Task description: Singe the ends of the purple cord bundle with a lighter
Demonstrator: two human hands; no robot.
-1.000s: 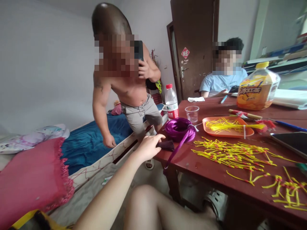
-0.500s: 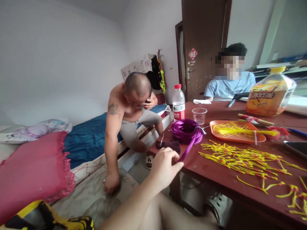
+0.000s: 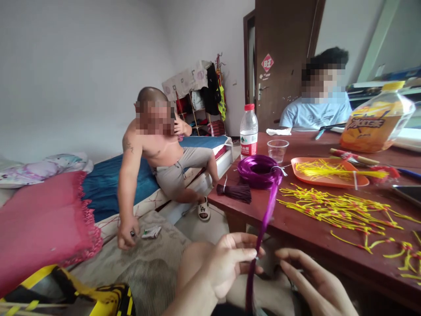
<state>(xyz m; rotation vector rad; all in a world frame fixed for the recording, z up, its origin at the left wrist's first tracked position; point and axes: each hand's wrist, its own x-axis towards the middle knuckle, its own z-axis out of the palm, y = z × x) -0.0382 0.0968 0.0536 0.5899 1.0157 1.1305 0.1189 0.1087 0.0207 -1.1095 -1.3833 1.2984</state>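
My left hand (image 3: 230, 263) is closed on a bundle of shiny purple cord (image 3: 267, 215), pinched between thumb and fingers. From there the cord runs up to a purple coil (image 3: 258, 171) on the table, tied with a white string at its right side. Its loose end hangs below my left hand, darker in the shade, and a small whitish bit shows at the grip. Just right of the cord, my right hand (image 3: 312, 281) is apart from it, thumb and fingers spread. A dark purple tied bundle of strands (image 3: 234, 193) lies at the table corner.
On the red-brown table (image 3: 263, 204) are knotted yellow cords (image 3: 332, 206), an orange tray (image 3: 297, 175), a plastic cup (image 3: 278, 151), a water bottle (image 3: 249, 131) and a tea jug (image 3: 371, 123). One person (image 3: 154, 153) sits on a bed at left; another (image 3: 315, 109) sits behind the table.
My left hand has drawn the purple cord down toward me, off the table edge. My right hand has come into view. The person on the bed has leaned back and raised their head.
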